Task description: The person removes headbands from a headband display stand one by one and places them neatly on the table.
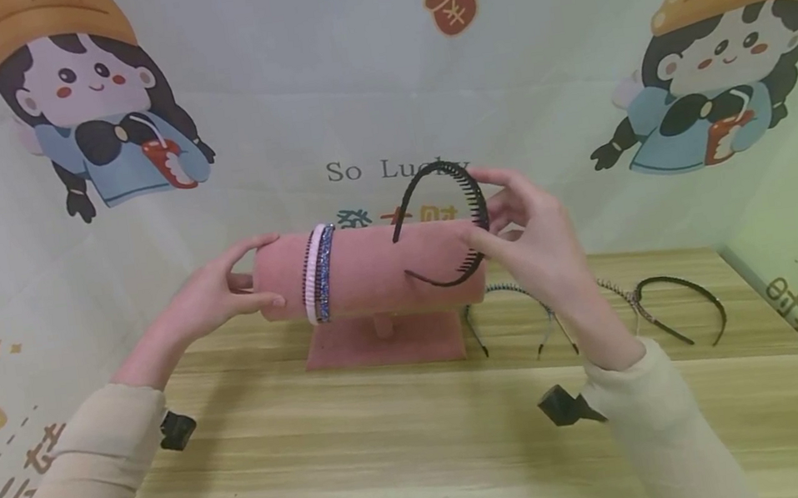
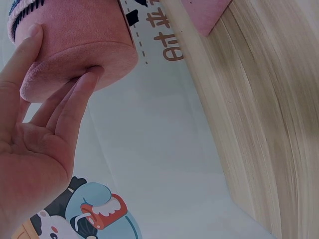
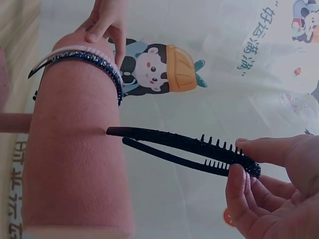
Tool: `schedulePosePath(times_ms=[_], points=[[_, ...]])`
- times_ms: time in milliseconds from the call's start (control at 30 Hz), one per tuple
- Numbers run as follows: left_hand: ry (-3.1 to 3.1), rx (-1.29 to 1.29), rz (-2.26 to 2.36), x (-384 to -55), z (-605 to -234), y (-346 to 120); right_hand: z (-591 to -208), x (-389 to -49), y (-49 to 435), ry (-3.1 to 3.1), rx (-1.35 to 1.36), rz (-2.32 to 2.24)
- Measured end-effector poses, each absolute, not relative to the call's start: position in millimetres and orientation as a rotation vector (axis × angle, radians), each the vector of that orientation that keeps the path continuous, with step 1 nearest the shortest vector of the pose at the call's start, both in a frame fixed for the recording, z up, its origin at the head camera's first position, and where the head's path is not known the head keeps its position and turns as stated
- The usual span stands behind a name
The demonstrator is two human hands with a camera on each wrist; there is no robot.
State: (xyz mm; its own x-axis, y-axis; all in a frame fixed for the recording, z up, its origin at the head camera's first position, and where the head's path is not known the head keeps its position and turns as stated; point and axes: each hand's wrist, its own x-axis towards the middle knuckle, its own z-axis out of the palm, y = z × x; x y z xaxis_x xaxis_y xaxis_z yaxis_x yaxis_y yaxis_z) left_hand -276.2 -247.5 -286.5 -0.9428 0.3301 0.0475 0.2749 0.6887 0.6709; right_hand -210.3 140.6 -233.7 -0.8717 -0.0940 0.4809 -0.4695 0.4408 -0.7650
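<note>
A pink velvety headband stand [image 1: 379, 272], a horizontal roll on a short post and flat base [image 1: 352, 349], stands on the wooden table. My left hand [image 1: 212, 295] grips the roll's left end, thumb on its side and fingers against the end face in the left wrist view. Near that end the roll carries a pale pink headband [image 1: 312, 281] and a glittery blue headband [image 1: 324, 276], side by side. My right hand [image 1: 537, 235] pinches a black toothed headband [image 3: 184, 144] at its curved top. In the right wrist view its tips point toward the roll; whether they touch it I cannot tell.
Several more headbands lie on the table to the right, behind my right forearm, among them a dark one [image 1: 715, 296]. A printed cloth backdrop [image 1: 317, 83] rises behind the table and along both sides. Bare wooden tabletop [image 1: 366, 455] spreads in front of the stand.
</note>
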Motion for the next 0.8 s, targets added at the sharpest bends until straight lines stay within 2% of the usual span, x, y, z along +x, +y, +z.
schedulePosePath(times_ms=[800], points=[[2.814, 0.532, 1.12, -276, -289, -248, -235, -197, 170, -2.523, 0.502, 1.076]])
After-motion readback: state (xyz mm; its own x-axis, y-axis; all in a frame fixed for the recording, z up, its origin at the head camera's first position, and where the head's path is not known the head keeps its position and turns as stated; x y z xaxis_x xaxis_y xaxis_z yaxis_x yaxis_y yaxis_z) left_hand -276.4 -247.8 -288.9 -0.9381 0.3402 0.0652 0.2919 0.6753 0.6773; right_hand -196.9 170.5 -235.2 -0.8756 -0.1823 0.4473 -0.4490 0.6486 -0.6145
